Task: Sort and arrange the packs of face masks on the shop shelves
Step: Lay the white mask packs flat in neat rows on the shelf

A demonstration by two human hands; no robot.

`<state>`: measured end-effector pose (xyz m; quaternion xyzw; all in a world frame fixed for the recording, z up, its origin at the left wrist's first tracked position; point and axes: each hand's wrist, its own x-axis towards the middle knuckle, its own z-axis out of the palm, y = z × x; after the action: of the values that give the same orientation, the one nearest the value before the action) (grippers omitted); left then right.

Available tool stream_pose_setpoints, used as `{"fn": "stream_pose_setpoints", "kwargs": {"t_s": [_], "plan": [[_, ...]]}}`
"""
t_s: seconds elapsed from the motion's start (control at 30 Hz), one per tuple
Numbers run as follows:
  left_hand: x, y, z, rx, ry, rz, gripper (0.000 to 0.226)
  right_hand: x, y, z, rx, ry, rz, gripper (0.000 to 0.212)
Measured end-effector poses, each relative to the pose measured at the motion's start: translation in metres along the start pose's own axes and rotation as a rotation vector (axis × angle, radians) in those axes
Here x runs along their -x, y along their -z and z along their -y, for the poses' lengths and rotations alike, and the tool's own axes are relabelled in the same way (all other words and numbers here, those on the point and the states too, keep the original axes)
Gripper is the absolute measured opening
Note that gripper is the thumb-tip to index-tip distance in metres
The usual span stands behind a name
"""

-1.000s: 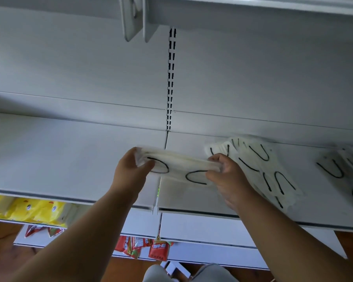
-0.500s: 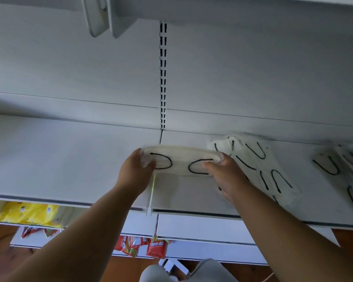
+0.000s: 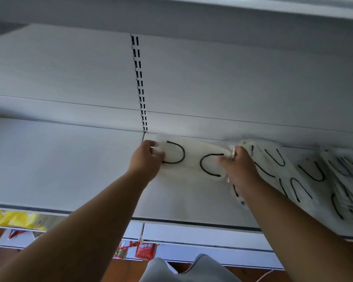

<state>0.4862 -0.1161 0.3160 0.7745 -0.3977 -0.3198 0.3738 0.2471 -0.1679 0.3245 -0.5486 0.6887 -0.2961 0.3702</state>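
1. The left hand [image 3: 146,159] pinches the left end of a pack of face masks [image 3: 193,157], thumb on the front and fingers curled behind the edge.
2. The right hand [image 3: 237,165] pinches the pack's right end, fingers curled round its edge; a ring glints on one finger.
3. The pack is white with two black ear loops showing, one at each end. It is held flat and level between the two hands, at the back of the grey shelf [image 3: 59,169], close to the rear wall. Whether its underside touches the shelf cannot be told.
4. The pack sits just at 3 o'clock of the slotted upright [image 3: 140,84] that divides the back panel, near the seam between two shelf boards.
5. At 3 o'clock of the right hand lies a loose spread of mask packs [image 3: 283,174], overlapping and tilted, their black loops pointing different ways. The right wrist covers part of the nearest one.
6. Further out at 3 o'clock, at the frame edge, a second heap of packs [image 3: 348,180] overlaps the first.
7. At 8 o'clock, on a lower shelf, lie yellow packets [image 3: 14,218]; at 6 o'clock, red sachets [image 3: 145,250] hang or stand lower down.
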Motion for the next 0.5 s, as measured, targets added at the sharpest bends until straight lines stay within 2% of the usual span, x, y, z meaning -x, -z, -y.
{"fn": "stream_pose_setpoints", "kwargs": {"t_s": [0.2,0.27,0.4,0.5], "plan": [[-0.025,0.009,-0.006,-0.058,0.059,-0.097,0.043,-0.033,-0.031,0.016,-0.108,-0.066,0.011,0.037],[-0.032,0.008,-0.008,-0.109,0.045,-0.108,0.043,-0.041,-0.034,0.022,-0.032,-0.051,-0.029,0.038],[-0.04,0.007,-0.014,-0.239,0.021,-0.088,0.033,-0.053,-0.035,0.027,0.197,0.052,-0.025,0.028],[-0.046,0.008,-0.016,-0.286,0.015,-0.068,0.03,-0.056,-0.039,0.028,0.314,0.138,0.062,0.045]]}}
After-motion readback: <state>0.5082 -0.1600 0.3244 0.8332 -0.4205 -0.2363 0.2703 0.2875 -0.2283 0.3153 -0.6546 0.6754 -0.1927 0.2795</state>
